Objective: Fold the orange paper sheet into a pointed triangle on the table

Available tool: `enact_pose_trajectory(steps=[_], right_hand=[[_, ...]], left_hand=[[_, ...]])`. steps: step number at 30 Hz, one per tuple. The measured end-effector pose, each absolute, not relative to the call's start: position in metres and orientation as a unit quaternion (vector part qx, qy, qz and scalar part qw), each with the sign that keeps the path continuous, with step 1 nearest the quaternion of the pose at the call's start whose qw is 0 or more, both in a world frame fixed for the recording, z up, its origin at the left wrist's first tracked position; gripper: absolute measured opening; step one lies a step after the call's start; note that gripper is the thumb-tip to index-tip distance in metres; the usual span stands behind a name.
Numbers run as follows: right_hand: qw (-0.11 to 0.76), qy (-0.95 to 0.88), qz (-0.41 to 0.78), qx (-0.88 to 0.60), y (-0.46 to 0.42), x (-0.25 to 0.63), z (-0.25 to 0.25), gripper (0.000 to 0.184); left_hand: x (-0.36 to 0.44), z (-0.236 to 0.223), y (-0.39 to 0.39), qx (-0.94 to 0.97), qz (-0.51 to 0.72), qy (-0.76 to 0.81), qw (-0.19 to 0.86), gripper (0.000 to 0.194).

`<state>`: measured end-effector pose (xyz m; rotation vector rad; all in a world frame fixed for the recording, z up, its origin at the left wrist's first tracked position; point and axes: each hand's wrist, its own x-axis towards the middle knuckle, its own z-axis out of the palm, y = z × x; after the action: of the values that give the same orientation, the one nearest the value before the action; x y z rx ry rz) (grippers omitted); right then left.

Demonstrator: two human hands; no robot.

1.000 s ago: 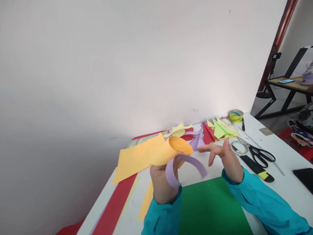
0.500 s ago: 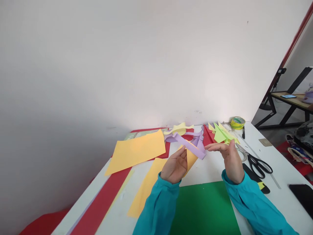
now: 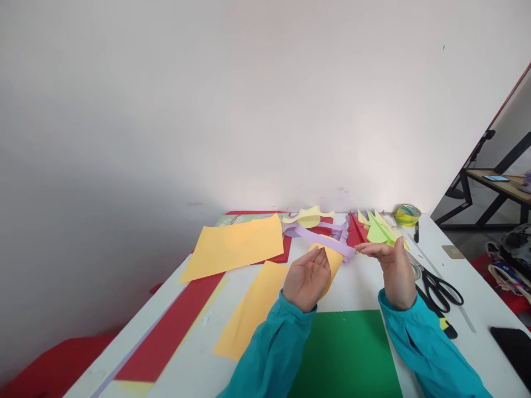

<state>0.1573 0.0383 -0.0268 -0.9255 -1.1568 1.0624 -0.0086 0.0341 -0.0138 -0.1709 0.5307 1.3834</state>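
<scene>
My left hand (image 3: 307,277), palm towards me and fingers curled, is at a curved piece of orange paper (image 3: 334,260), partly hidden behind the fingers. Across the top of that paper runs a purple paper strip (image 3: 321,239). My right hand (image 3: 396,272) has its fingers stretched out flat and its thumb raised. Its fingertips are at the strip's right end; whether they touch it I cannot tell. Under both forearms lies a green sheet (image 3: 348,351).
Orange sheets (image 3: 238,243) and a red strip (image 3: 174,331) lie left. Folded red paper (image 3: 355,231), green paper (image 3: 378,229) and a pale yellow paper piece (image 3: 309,216) are at the back. Right are a tape roll (image 3: 407,214), black scissors (image 3: 440,288), a cutter (image 3: 448,329) and a black object (image 3: 512,349).
Both hands have shifted slightly right in view, with the orange paper and purple strip. The strip now lies flatter across the orange paper. The camera view has tilted a little.
</scene>
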Motion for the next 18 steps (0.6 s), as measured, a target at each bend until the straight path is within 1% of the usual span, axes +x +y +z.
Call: enact_pose_trajectory(steps=[3, 5, 7, 9, 11, 12, 18], right_hand=[[0.635, -0.472, 0.454, -0.410, 0.040, 0.156, -0.031, 0.072], [0.650, -0.446, 0.453, -0.415, 0.046, 0.155, -0.039, 0.071], [0.641, -0.435, 0.465, -0.429, 0.056, 0.153, -0.051, 0.071], [0.596, -0.442, 0.488, -0.459, 0.066, 0.147, -0.067, 0.073], [0.502, -0.473, 0.537, -0.485, 0.073, 0.137, -0.085, 0.078], [0.476, -0.482, 0.552, -0.486, 0.075, 0.131, -0.094, 0.079], [0.388, -0.507, 0.613, -0.466, 0.073, 0.101, -0.145, 0.081]], left_hand=[[-0.011, -0.013, 0.034, -0.090, 0.641, 0.217, 0.731, 0.026], [-0.013, -0.011, 0.034, -0.088, 0.653, 0.210, 0.722, 0.035], [-0.014, -0.010, 0.033, -0.082, 0.663, 0.213, 0.713, 0.046], [-0.015, -0.008, 0.033, -0.071, 0.666, 0.222, 0.709, 0.055], [-0.015, -0.007, 0.030, -0.046, 0.670, 0.223, 0.707, 0.062], [-0.015, -0.006, 0.029, -0.027, 0.673, 0.220, 0.705, 0.064], [-0.013, -0.003, 0.017, 0.081, 0.681, 0.195, 0.701, 0.080]])
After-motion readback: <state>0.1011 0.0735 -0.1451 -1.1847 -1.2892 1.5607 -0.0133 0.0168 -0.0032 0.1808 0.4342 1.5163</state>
